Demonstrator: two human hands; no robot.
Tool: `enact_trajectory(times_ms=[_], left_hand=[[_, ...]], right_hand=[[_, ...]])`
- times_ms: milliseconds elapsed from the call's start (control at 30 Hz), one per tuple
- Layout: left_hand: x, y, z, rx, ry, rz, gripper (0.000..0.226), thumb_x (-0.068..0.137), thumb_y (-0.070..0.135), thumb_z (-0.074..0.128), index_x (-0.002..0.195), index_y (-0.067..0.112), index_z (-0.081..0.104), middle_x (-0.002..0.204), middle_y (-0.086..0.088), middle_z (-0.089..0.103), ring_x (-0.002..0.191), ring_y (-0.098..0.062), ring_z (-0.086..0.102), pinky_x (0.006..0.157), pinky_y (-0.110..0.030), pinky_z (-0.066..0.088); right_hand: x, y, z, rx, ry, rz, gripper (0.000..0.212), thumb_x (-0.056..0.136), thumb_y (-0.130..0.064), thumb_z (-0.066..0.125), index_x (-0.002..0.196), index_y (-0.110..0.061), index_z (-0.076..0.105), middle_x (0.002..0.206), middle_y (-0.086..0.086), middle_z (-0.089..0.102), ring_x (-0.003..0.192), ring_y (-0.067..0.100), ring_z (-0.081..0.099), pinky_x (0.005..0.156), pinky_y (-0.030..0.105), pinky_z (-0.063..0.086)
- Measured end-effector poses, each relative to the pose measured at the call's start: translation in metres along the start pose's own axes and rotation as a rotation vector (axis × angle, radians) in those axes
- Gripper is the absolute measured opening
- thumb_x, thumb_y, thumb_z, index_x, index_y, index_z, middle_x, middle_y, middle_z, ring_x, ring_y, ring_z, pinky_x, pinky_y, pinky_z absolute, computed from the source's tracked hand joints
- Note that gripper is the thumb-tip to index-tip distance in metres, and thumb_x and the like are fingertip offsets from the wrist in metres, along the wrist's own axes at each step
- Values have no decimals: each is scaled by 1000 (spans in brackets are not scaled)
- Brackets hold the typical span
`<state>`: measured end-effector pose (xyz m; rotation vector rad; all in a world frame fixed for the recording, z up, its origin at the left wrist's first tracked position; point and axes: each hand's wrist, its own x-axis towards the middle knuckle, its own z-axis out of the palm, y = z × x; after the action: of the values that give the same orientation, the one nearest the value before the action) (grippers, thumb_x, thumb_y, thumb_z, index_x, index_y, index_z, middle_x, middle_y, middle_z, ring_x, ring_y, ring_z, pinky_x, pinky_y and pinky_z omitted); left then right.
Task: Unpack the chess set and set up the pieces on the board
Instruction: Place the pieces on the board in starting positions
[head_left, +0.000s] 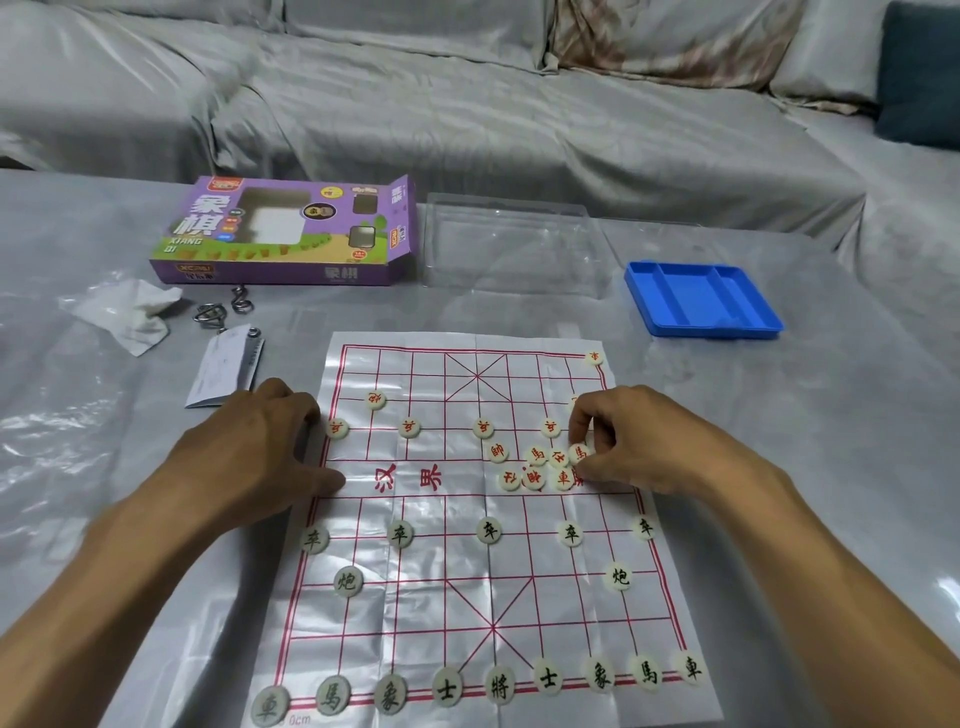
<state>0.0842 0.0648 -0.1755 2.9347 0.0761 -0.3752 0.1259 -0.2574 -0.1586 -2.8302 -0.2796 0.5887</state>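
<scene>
While the left hand (270, 441) rests relaxed, grasping nothing, on the board's (467, 519) left edge, the right hand's (639, 441) grip pinches a red piece (578, 453) among the loose cluster.

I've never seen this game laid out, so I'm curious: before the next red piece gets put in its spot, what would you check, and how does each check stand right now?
1. Board held flat: ok, the left hand presses its left edge.
2. Piece in grip: ok, the right hand pinches a red piece from the loose red cluster.
3. Black side complete: ok, the black back row, two cannons and five soldiers are in place.
4. Red back row: not ok, only a corner chariot stands there.
5. Red right cannon spot: cannot tell, the right hand covers it.
6. Blue tray emptied: ok, no pieces left inside.
</scene>
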Motion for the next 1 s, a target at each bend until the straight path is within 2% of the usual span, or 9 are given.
enact_trajectory(times_ms=[200, 267, 367, 467, 567, 733, 867, 1000], left_hand=[[1, 0, 0, 2, -4, -6, 68, 69, 62, 72, 124, 29, 51, 122, 7, 49, 101, -14, 47, 81, -37, 52], [0, 0, 0, 3, -1, -5, 68, 69, 62, 72, 124, 29, 51, 122, 7, 49, 102, -14, 47, 81, -36, 51], [0, 0, 1, -1, 5, -5, 66, 69, 62, 72, 122, 30, 51, 120, 8, 49, 102, -14, 48, 80, -36, 51], [0, 1, 0, -3, 4, -4, 65, 69, 62, 72, 122, 30, 51, 120, 9, 49, 102, -13, 48, 79, -34, 51], [0, 1, 0, -6, 6, -3, 64, 70, 62, 71, 122, 30, 50, 119, 10, 48, 101, -12, 48, 78, -33, 51], [1, -1, 3, 4, 24, 8, 63, 71, 63, 69, 122, 32, 48, 119, 12, 45, 101, -10, 46, 78, -31, 50], [2, -6, 7, -2, 42, 23, 62, 71, 65, 66, 121, 35, 47, 116, 16, 43, 102, -9, 43, 79, -33, 51], [2, -8, 8, 0, 41, 23, 63, 71, 66, 66, 122, 35, 47, 117, 17, 42, 103, -9, 44, 79, -33, 52]], right_hand=[[-3, -1, -4, 12, 40, -15, 25, 80, -34, 77, 99, -32, 60, 78, -12, 53, 69, 8, 53, 57, 17, 37], [-3, -2, -4, 25, 66, -19, 24, 81, -39, 76, 98, -31, 61, 79, -12, 56, 70, 9, 55, 58, 19, 42], [-1, -1, -4, 81, 130, -3, 23, 80, -44, 75, 94, -31, 61, 84, -11, 60, 76, 11, 60, 68, 25, 54], [11, 3, -9, 138, 235, 20, 21, 83, -37, 74, 99, -30, 61, 86, -11, 61, 79, 9, 59, 67, 17, 47], [34, 5, -17, 154, 305, 27, 25, 86, -30, 72, 108, -29, 62, 94, -10, 62, 84, 9, 58, 73, 19, 45], [69, -3, -24, 56, 316, -14, 24, 87, -24, 71, 109, -31, 62, 106, -6, 64, 92, 11, 58, 80, 25, 50], [82, -2, -18, -27, 230, -6, 29, 87, -22, 71, 115, -31, 65, 116, -6, 62, 96, 12, 57, 85, 27, 51], [85, 6, -15, 30, 209, -2, 26, 86, -36, 70, 111, -31, 65, 108, -10, 60, 91, 9, 56, 80, 24, 48]])
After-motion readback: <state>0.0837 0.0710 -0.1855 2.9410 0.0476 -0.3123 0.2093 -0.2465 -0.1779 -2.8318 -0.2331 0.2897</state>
